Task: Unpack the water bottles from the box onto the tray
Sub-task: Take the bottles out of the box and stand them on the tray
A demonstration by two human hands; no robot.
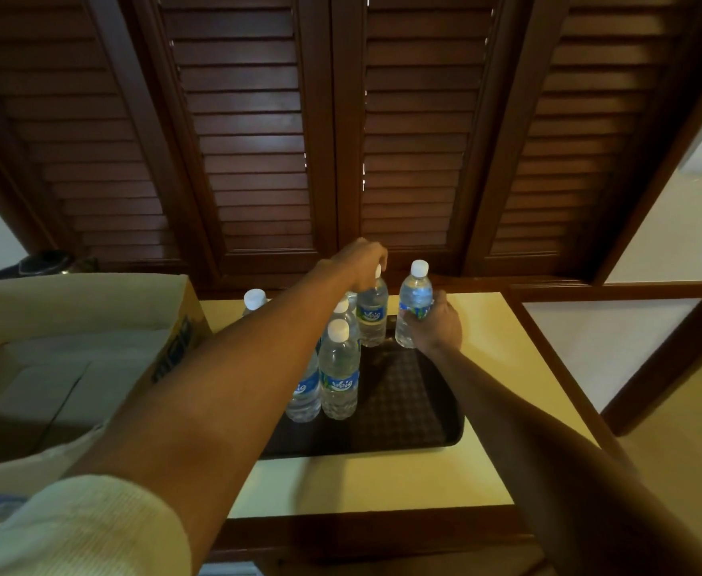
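Handling: these looked like full little PET water bottles, so I'd guess a bit of heft each, thin walls that dent if you squeeze, and smooth plastic that could get slippery. Tall and narrow too, so tippy when set down.
Where to grab: my pick would be around the label band or lower body for carrying, and the cap or neck only for steadying.
Left hand: the left hand [362, 259] was curled down over the cap of the back bottle [372, 315], fingers closed on its top. That bottle stood upright at the far edge of the tray.
Right hand: the right hand [435, 326] was wrapped around the lower body of the right bottle [413, 295], at the tray's far right corner. Couldn't tell if its base was touching down yet.
Looks: clear ribbed plastic, white screw caps, blue-and-green labels.
Others: the front bottle [339, 372] stood upright on the tray's left side with more clustered just behind it, partly hidden by the forearm.
Tray: the black tray [403, 409] was textured, sitting on a pale yellow table [382, 480], right half mostly bare.
Box: the cardboard box [71, 347] sat just left of the tray, flaps open, and no bottles showed inside from this angle.
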